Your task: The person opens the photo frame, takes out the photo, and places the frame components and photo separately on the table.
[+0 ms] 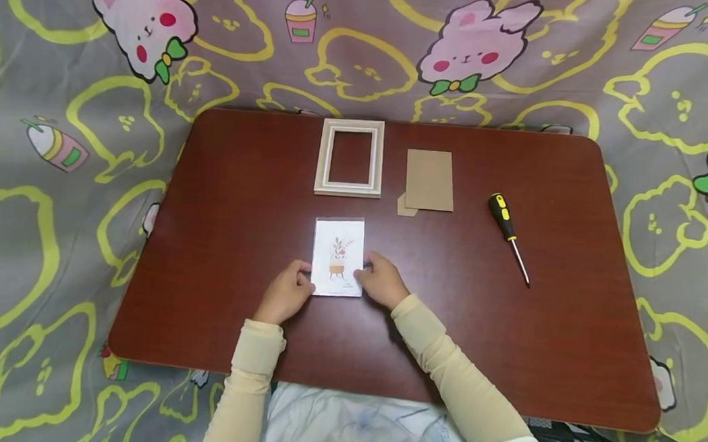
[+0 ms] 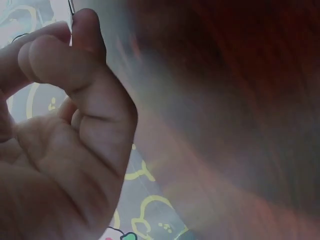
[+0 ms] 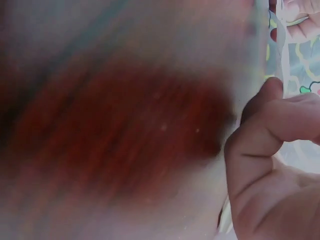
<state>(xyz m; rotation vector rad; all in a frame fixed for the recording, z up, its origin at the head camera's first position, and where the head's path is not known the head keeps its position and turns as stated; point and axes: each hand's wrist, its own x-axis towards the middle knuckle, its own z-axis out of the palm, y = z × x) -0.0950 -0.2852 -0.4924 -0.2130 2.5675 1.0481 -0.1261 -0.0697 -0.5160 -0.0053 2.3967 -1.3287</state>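
Note:
A white card (image 1: 338,250) printed with a potted plant lies between my two hands, a clear strip showing along its top edge like a plastic sleeve. My left hand (image 1: 285,292) pinches its lower left edge. At the right edge, a little higher, my right hand (image 1: 383,280) grips it between thumb and fingers. Seen from the left wrist, the card's thin edge (image 2: 70,20) sits between thumb and fingertips. In the right wrist view the card appears edge-on as a pale strip (image 3: 283,55), held at the right thumb tip.
Behind the card, a cream picture frame (image 1: 325,158) lies on the brown table (image 1: 239,207). Right of it is a brown backing board (image 1: 431,180) over a smaller cardboard piece (image 1: 406,209). A black and yellow screwdriver (image 1: 503,218) lies further right. Patterned cloth (image 1: 358,52) surrounds the table.

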